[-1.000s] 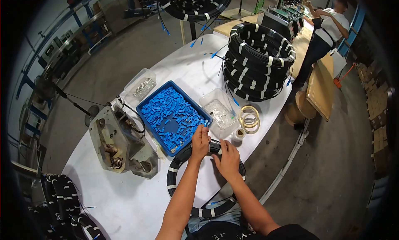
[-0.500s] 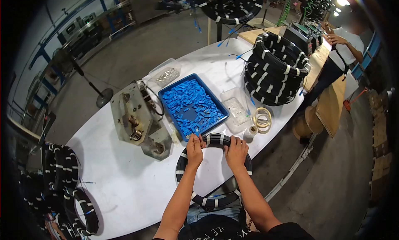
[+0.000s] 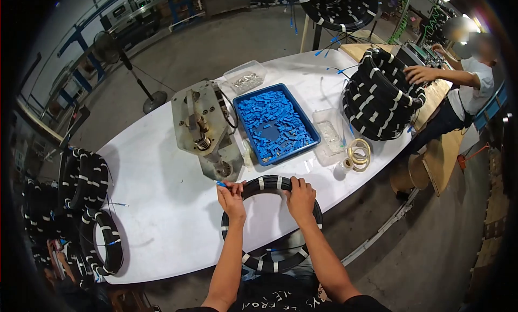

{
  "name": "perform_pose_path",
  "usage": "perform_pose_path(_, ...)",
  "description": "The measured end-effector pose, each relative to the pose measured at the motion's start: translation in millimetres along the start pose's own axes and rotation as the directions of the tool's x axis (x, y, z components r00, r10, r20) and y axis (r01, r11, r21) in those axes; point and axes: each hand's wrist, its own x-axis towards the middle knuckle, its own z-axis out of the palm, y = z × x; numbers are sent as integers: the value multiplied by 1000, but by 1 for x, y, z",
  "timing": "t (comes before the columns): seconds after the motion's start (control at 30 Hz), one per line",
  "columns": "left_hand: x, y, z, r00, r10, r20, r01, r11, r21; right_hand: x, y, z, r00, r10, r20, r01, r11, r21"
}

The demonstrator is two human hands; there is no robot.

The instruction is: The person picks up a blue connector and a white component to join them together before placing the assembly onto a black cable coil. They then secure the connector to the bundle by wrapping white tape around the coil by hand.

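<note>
A black cable coil, bound with white tape bands, is held upright at the table's front edge, its lower part near my lap. My right hand is closed round the coil's upper right. At the coil's upper left, my left hand pinches a small blue connector, which points away from me. Just beyond that connector stands a metal press with a spring and a lower block. Another blue-tipped cable end shows inside the coil's lower part.
Behind the coil lies a blue tray of blue connectors, between clear boxes of small parts. Tape rolls and stacked coils stand right. More coils are left. A co-worker reaches toward the stack.
My left hand has moved left with the blue connector, toward the press block. My right hand stays on the coil. The co-worker's arm now reaches toward the stacked coils. The view has shifted.
</note>
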Motion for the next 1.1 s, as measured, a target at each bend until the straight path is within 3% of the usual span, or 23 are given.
perform_pose_path(0.07, 2, 10, -13, 1000, 13, -20, -14, 1000, -5, 2, -11, 9, 1000, -31, 1, 31, 999, 13)
perform_pose_path(0.13, 6, 23, -25, 992, 11, -127, -27, 992, -122, 5, -23, 13, 994, -106, 22, 105, 994, 23)
perform_pose_path(0.2, 12, 39, -38, 972, -66, -227, 24, 983, -181, 10, -29, 16, 988, -114, 105, 106, 991, 82)
perform_pose_path(0.3, 16, 61, -49, 921, -188, -340, 83, 950, -300, 11, -32, 7, 977, -208, 47, 153, 837, 526)
perform_pose_path(0.33, 17, 66, -53, 922, -181, -342, 77, 952, -295, 7, -34, -5, 976, -212, 46, 156, 833, 532)
perform_pose_path(0.37, 17, 70, -57, 925, -194, -326, 94, 949, -299, 3, -34, -17, 982, -139, 124, 64, 876, 479)
perform_pose_path(0.4, 15, 73, -62, 927, -210, -312, 111, 946, -306, -3, -30, -23, 978, -62, 199, -27, 910, 414)
perform_pose_path(0.43, 11, 74, -72, 927, -205, -314, 104, 945, -309, -12, -18, -17, 972, -46, 228, -22, 958, 287)
perform_pose_path(0.5, 13, 77, -91, 964, -211, -165, 159, 947, -278, -38, -5, -13, 974, 68, 217, -105, 981, 165)
perform_pose_path(0.53, 14, 81, -93, 967, -200, -157, 149, 947, -284, -50, -2, -10, 942, 159, 295, -218, 959, 180)
perform_pose_path(0.6, 7, 92, -94, 961, -136, -241, 148, 989, 32, -65, 3, -1, 961, 161, 225, -221, 936, 274)
perform_pose_path(0.63, 1, 101, -88, 925, -84, -370, 144, 980, 137, -66, 7, 5, 982, 115, 147, -159, 928, 336)
perform_pose_path(0.67, -4, 106, -79, 925, -81, -372, 142, 980, 139, -69, 11, 12, 995, 75, 68, -96, 913, 396)
perform_pose_path(0.73, -8, 111, -56, 748, 358, -559, 2, 841, 542, -67, 5, 7, 994, 84, 68, -105, 900, 424)
perform_pose_path(0.77, -14, 115, -52, 795, 418, -439, -43, 761, 647, -67, 9, 9, 998, 45, 47, -61, 892, 447)
perform_pose_path(0.8, -18, 121, -44, 795, 419, -439, -46, 763, 645, -66, 12, 10, 1000, 5, 24, -15, 884, 467)
perform_pose_path(0.83, -23, 126, -35, 912, 364, -189, -91, 630, 771, -64, 10, 7, 1000, 2, 21, -11, 886, 464)
perform_pose_path(0.87, -24, 128, -29, 967, 246, 64, -180, 487, 855, -62, 8, 4, 1000, -6, 24, -7, 855, 519)
perform_pose_path(0.9, -23, 126, -26, 972, 122, 200, -234, 488, 841, -60, 5, -2, 1000, -11, 26, -6, 821, 571)
perform_pose_path(0.97, -16, 128, -10, 887, -88, 454, -375, 437, 818, -53, -8, -16, 1000, -29, 10, 17, 793, 609)
perform_pose_path(1.0, -14, 132, 1, 803, -156, 575, -517, 299, 802, -49, -16, -25, 999, -51, 1, 38, 758, 651)
perform_pose_path(1.07, -12, 146, 33, 726, -241, 644, -637, 118, 762, -39, -38, -60, 996, -85, 14, 55, 755, 653)
perform_pose_path(1.1, -12, 154, 47, 726, -239, 644, -636, 120, 762, -34, -47, -71, 983, -177, -56, 174, 773, 611)
